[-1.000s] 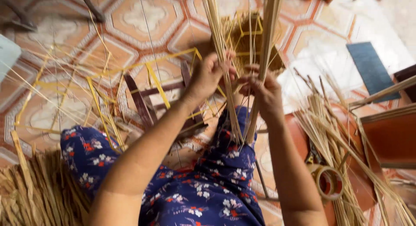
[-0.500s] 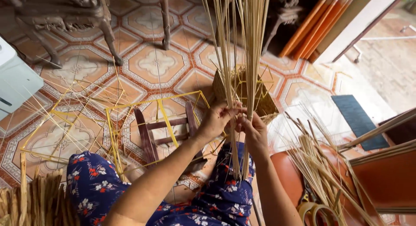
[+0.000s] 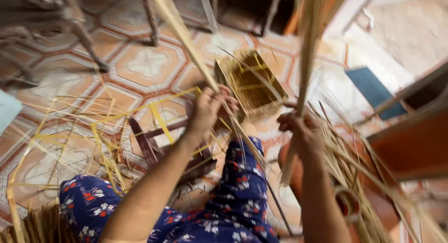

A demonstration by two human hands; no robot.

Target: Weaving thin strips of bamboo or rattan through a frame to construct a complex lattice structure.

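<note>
Straw-coloured reeds fill the middle of the frame. The left hand (image 3: pixel 210 105), at centre, has its fingers closed round one bundle (image 3: pixel 186 42) that slants up toward the upper left. The right hand (image 3: pixel 298 126), right of centre, grips a second bundle (image 3: pixel 308 47) that rises almost straight to the top edge. Held apart like this, the two bundles seem to be kept from tangling, their lower ends hanging loose over the blue flowered lap (image 3: pixel 233 196). The reeds look thin, stiff and dry, pale yellow, blurred by motion. Just behind the hands a half-woven basket (image 3: pixel 252 79) lies on the tiled floor (image 3: pixel 144 65). More reeds (image 3: pixel 354 177) lie heaped at lower right, with a tape roll (image 3: pixel 347 205) among them.
</note>
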